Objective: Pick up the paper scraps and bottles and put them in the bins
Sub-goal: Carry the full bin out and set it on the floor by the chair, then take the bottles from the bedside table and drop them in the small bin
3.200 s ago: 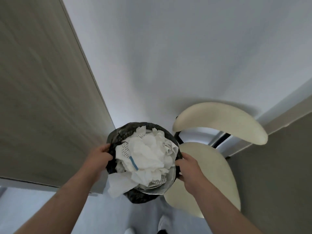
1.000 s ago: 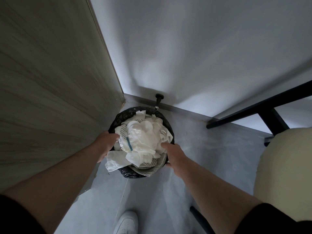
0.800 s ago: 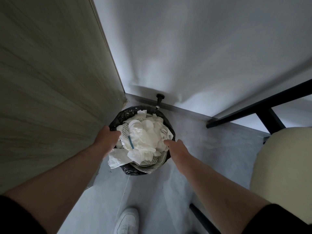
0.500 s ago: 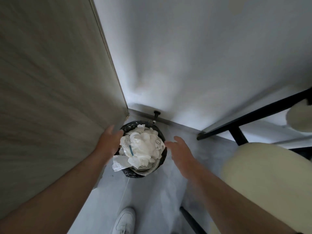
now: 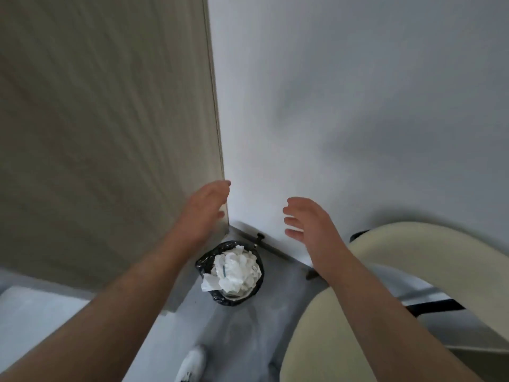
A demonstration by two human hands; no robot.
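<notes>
Head cam: both hands are held out w/ nothing in them. Left hand [image 5: 205, 209] is released, fingers loosely extended, seen in front of the wood-grain panel [image 5: 96, 119] edge. Right hand [image 5: 309, 220] is likewise released, fingers relaxed & spread, seen against the white wall [image 5: 358, 106]. Bin [image 5: 231, 300], black-lined, is set on the grey floor [image 5: 239, 332] in the corner btwn panel & wall, apart from both hands. Paper scraps [image 5: 237, 272] are heaped inside it, one piece draped over the near-left rim. Cream chair [image 5: 413, 249] is seen at right, white shoe [image 5: 192, 362] at bottom.
</notes>
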